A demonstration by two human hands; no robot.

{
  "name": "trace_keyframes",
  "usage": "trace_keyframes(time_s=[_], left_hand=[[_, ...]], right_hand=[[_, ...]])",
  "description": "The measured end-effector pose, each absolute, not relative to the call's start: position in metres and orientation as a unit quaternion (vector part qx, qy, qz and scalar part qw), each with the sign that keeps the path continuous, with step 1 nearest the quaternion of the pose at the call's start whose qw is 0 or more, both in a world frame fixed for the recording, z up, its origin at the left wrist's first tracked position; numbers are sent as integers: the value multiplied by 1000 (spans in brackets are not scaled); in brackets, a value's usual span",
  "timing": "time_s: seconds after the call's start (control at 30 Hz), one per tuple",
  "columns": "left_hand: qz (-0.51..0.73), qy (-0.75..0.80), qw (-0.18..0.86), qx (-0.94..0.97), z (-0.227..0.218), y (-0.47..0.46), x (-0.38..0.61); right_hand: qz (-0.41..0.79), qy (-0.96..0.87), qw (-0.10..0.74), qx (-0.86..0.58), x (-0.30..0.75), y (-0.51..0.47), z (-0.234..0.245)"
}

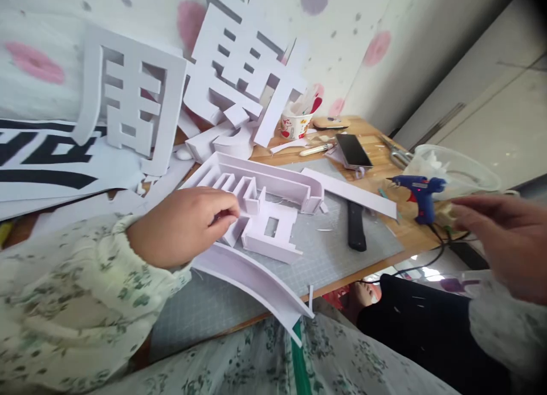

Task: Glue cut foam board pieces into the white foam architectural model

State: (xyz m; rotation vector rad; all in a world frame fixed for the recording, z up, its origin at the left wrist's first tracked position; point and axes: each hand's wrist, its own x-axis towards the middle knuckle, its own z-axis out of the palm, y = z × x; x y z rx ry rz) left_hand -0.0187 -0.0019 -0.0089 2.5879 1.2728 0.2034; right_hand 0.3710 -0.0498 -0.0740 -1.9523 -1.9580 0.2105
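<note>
A white foam-board character [273, 210] with raised side walls lies on the grey cutting mat [337, 235]. My left hand [188, 224] rests over its left part, fingers curled down and closed at one of its walls; the fingertips are partly hidden. A long curved foam-board piece [252, 275] runs below that hand, its end reaching past the table edge. My right hand [504, 229], slightly blurred, is at the far right with its fingers stretched out and apart. Just left of it, a blue hot glue gun [421, 195] stands with its nozzle pointing left.
Finished foam characters [130, 98] lean against the wall. A black-handled cutter [356, 227] lies beside a foam strip [354, 192]. Behind are a paper cup [294, 126], a phone [354, 151], scissors [397, 154] and a clear plastic bowl [465, 167]. The glue gun's cord hangs over the edge.
</note>
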Motion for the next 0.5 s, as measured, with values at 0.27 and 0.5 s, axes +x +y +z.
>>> trace_keyframes(time_s=[0.27, 0.5], left_hand=[[48, 363, 125, 922, -9, 0, -19], [29, 375, 168, 911, -14, 3, -19]], right_hand=[[129, -840, 234, -472, 265, -76, -59], [105, -871, 191, -440, 238, -70, -66]])
